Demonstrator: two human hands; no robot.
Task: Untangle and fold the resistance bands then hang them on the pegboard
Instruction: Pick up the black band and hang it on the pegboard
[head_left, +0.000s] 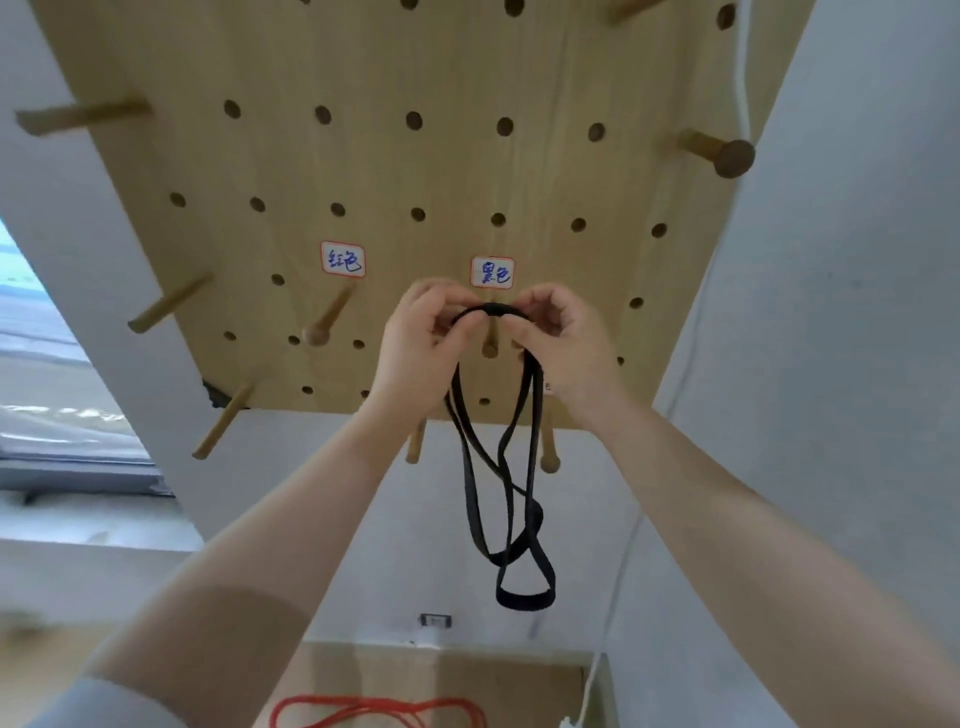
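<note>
Left hand (421, 338) and right hand (558, 340) are raised side by side at the pegboard (363, 171), each pinching the top bend of the black band (514, 499) between thumb and curled fingers. That bend lies across a peg (490, 344) directly under the label (492, 272) with blue handwriting. The rest of the band hangs free below the hands in several long loops, which cross near the bottom.

Progress, as judged: the black band appears folded into a multi-loop bundle and is at the hanging step. It looks laid on the peg but not released, so this hang is not yet complete. A red band (379, 709) lies at the bottom edge on a brown surface below; it is not on the board. A bare peg (327, 319) under a second label (343, 258) stands just left of the hands. Remaining work appears to be releasing the black band, then dealing with the red one.

Limits of view: the fingers cover the peg's root, so whether every loop sits over it cannot be told. How many loops the bundle has, and whether the low crossing is a tangle, is unclear. Red band is cut off by the frame edge; its state cannot be assessed. Handwriting on both labels is too blurred to read with confidence. Upper part of the board is out of frame.
</note>
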